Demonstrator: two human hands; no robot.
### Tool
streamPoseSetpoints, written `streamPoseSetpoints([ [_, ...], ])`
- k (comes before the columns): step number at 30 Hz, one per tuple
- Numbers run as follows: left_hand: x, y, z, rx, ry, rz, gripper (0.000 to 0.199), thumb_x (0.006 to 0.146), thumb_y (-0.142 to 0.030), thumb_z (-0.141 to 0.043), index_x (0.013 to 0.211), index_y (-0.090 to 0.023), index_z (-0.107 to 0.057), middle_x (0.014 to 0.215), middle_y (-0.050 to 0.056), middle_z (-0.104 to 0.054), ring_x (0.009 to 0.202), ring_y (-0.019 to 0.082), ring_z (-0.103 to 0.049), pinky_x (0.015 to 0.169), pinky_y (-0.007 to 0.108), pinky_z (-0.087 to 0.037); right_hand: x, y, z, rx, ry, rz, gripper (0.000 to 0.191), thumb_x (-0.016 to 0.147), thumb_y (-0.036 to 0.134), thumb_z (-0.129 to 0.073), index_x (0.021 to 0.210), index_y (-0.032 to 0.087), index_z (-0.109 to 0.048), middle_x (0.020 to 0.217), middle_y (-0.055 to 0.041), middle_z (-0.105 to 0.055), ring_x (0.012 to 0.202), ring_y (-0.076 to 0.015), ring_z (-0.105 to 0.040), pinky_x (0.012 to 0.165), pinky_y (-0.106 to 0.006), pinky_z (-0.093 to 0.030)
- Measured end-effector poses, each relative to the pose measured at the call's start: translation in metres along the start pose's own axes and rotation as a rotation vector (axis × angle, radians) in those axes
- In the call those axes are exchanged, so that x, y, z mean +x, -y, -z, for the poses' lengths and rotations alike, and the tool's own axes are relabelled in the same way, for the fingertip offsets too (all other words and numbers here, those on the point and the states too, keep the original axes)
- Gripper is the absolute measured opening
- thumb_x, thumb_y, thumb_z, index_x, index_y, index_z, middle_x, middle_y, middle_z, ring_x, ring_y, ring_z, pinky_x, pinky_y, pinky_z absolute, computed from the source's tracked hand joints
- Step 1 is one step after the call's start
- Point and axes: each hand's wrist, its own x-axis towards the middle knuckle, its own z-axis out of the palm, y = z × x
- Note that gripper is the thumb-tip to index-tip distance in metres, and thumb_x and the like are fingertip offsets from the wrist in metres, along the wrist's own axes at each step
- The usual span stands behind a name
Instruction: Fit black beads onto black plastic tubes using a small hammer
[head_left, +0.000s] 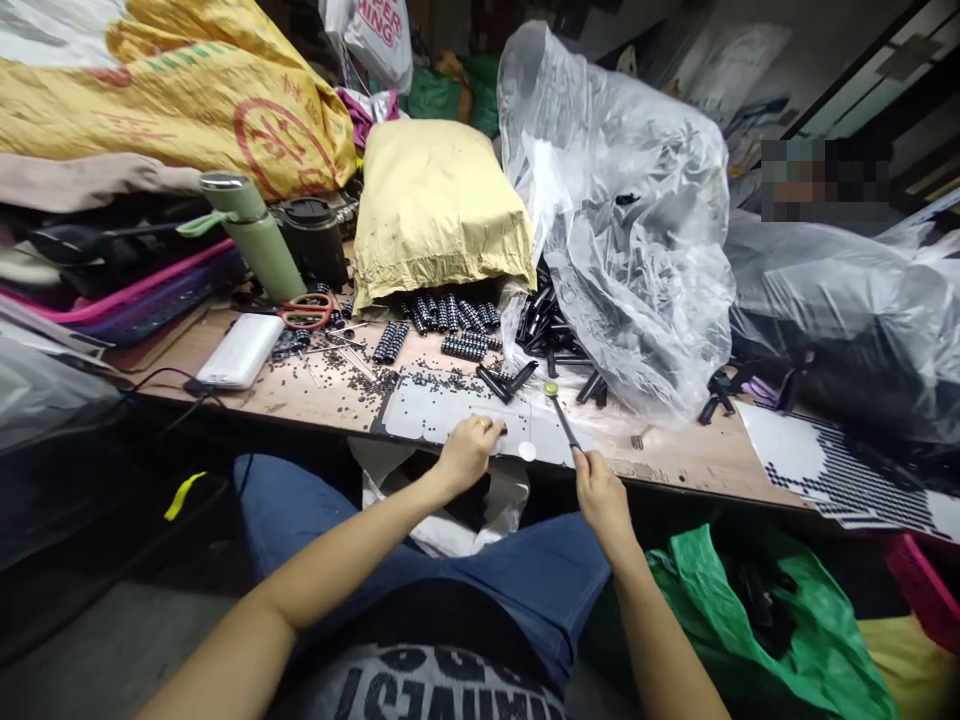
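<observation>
Hammer, slim dark handle and yellow-green head, just right of center in the frame, slanting over a pale sheet on a wood-toned table. Small dark beads scattered at center left; studded black pieces and black tubes heaped at center, beside a crumpled clear plastic bag. Behind, a plump yellow sack; at left, a green bottle, a dark lidded cup, red-handled scissors and a white box. More sacks and bags piled toward a dim room at the top of the frame.

Front edge of the table running across mid-frame, just above blue-trousered knees. Right of the pale sheet, a strip of wood surface reaching to a bead-studded sheet at center right, one small brownish piece lying on it. Hammer head near the plastic bag's lower left side, space tightest there; green bag below the table at lower right.

Right hand at the front edge, grip closed around the hammer's lower handle. Left hand over the near part of the pale sheet, fingers drawn together, small dark thing at the fingertips; whether held in the grip, too small to tell.
</observation>
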Motion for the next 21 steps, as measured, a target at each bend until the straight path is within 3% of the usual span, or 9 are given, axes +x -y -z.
streamPoseSetpoints([
  [3,-0.005,0.01,0.019,-0.083,-0.035,-0.013,0.038,0.092,-0.021,-0.047,0.129,-0.016,-0.052,0.117,0.016,-0.058,0.103,0.024,-0.057,0.082,0.037,-0.052,0.03,-0.033,-0.013,-0.102,-0.041,-0.047,0.033,0.097,0.043,-0.036,0.09,0.018,-0.056,0.079,-0.0075,-0.062,0.07,-0.0214,-0.057,0.063,-0.029,-0.034],
  [6,0.023,0.061,0.047,-0.029,-0.146,0.293,0.044,0.095,-0.027,-0.042,0.136,-0.013,-0.045,0.125,0.022,-0.051,0.106,0.028,-0.055,0.08,0.04,-0.052,0.052,-0.047,-0.027,-0.155,-0.162,0.001,0.035,0.096,0.043,-0.038,0.09,0.015,-0.058,0.09,-0.0125,-0.061,0.084,-0.0248,-0.055,0.072,-0.034,-0.038],
  [9,0.069,0.128,0.067,0.156,-0.201,0.571,0.045,0.095,-0.025,-0.036,0.137,-0.008,-0.042,0.123,0.026,-0.051,0.113,0.035,-0.05,0.086,0.046,-0.047,0.069,-0.036,-0.032,-0.096,-0.3,0.146,0.033,0.094,0.04,-0.041,0.093,0.013,-0.059,0.096,-0.0162,-0.06,0.095,-0.0281,-0.052,0.082,-0.038,-0.04],
  [12,0.098,0.169,0.067,0.243,-0.04,0.675,0.041,0.091,-0.016,-0.038,0.127,-0.001,-0.049,0.116,0.027,-0.055,0.113,0.037,-0.049,0.088,0.047,-0.044,0.088,-0.003,-0.028,0.065,-0.306,0.346,0.027,0.094,0.034,-0.042,0.099,0.014,-0.059,0.099,-0.0139,-0.061,0.096,-0.0262,-0.052,0.088,-0.038,-0.041],
  [15,0.098,0.176,0.058,0.248,0.019,0.637,0.038,0.087,-0.01,-0.039,0.12,0.0,-0.052,0.113,0.028,-0.057,0.115,0.036,-0.049,0.091,0.046,-0.044,0.109,0.034,-0.025,0.084,-0.249,0.454,0.024,0.091,0.025,-0.047,0.109,0.015,-0.058,0.108,-0.0129,-0.061,0.101,-0.0263,-0.051,0.09,-0.038,-0.041],
  [18,0.086,0.168,0.054,0.117,-0.099,0.577,0.042,0.088,-0.015,-0.042,0.128,-0.004,-0.05,0.119,0.025,-0.056,0.118,0.034,-0.049,0.096,0.046,-0.042,0.128,0.057,-0.027,-0.055,-0.147,0.545,0.04,0.085,0.01,-0.049,0.124,0.019,-0.055,0.129,-0.0115,-0.055,0.112,-0.0278,-0.047,0.092,-0.04,-0.04],
  [21,0.074,0.149,0.056,-0.287,-0.238,0.621,0.044,0.088,-0.024,-0.047,0.13,-0.011,-0.049,0.113,0.018,-0.06,0.097,0.025,-0.06,0.087,0.04,-0.049,0.143,0.066,-0.028,-0.076,-0.081,0.567,0.04,0.084,0.003,-0.046,0.117,0.02,-0.061,0.136,-0.0085,-0.054,0.124,-0.0285,-0.042,0.099,-0.044,-0.035],
])
